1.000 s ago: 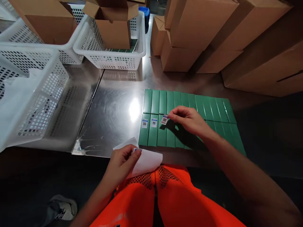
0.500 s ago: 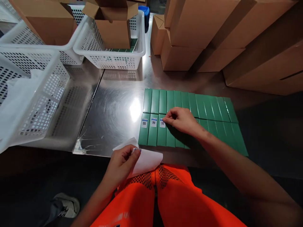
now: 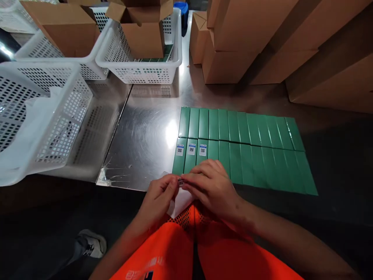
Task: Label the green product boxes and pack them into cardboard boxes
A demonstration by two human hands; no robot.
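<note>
Two rows of narrow green boxes lie side by side on the metal table. Three boxes at the left of the near row carry a white-and-blue QR code sticker. At the table's front edge, my left hand is closed on a sheet of white sticker backing paper, which hangs over my lap. My right hand meets it there, thumb and forefinger pinching a small sticker at the paper's upper edge. Whether that sticker is fully off the paper is hidden by the fingers.
White plastic baskets stand on the left: one with white paper, another with an open carton and green boxes. Brown cartons are stacked at the back right. The metal table has a seam and scuffed front corner. A shoe shows below.
My right hand has left the third sticker on the near row and come back toward me to the backing paper in my left hand. The view has shifted slightly.
</note>
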